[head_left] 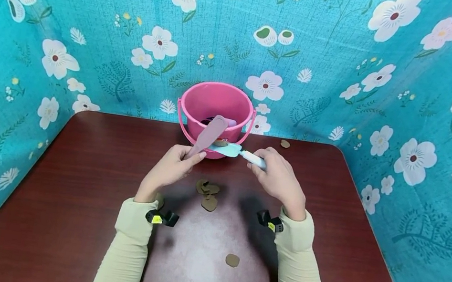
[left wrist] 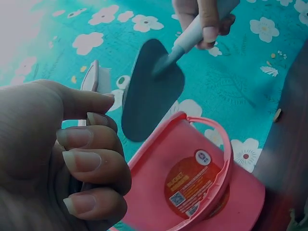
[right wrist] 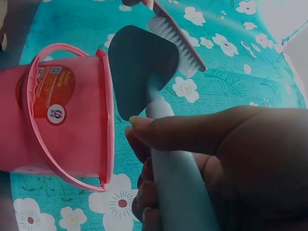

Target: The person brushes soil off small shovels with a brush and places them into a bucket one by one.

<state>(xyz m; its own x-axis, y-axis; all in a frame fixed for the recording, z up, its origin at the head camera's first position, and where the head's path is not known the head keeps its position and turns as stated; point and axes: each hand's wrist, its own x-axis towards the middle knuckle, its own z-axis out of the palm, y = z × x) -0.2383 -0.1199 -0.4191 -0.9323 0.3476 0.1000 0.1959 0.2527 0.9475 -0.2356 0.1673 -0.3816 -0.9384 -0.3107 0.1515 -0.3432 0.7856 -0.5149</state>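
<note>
In the head view my left hand (head_left: 175, 165) grips a pink brush (head_left: 212, 132) by its handle. White bristles on the brush (right wrist: 178, 43) show in the right wrist view. My right hand (head_left: 278, 173) holds a small shovel (head_left: 229, 149) by its pale handle, with the light blue blade pointing left beneath the brush head. A flat brown piece (head_left: 220, 143) lies on the blade. Both tools are held in front of a pink bucket (head_left: 196, 108), which has purple and dark things inside that I cannot make out.
Several flat brown pieces (head_left: 209, 202) lie mid-table, and another piece (head_left: 232, 260) is nearer the front. One more brown piece (head_left: 285, 144) lies right of the bucket at the back. Flowered blue cloth (head_left: 310, 37) hangs behind and beside the dark red table (head_left: 86, 179).
</note>
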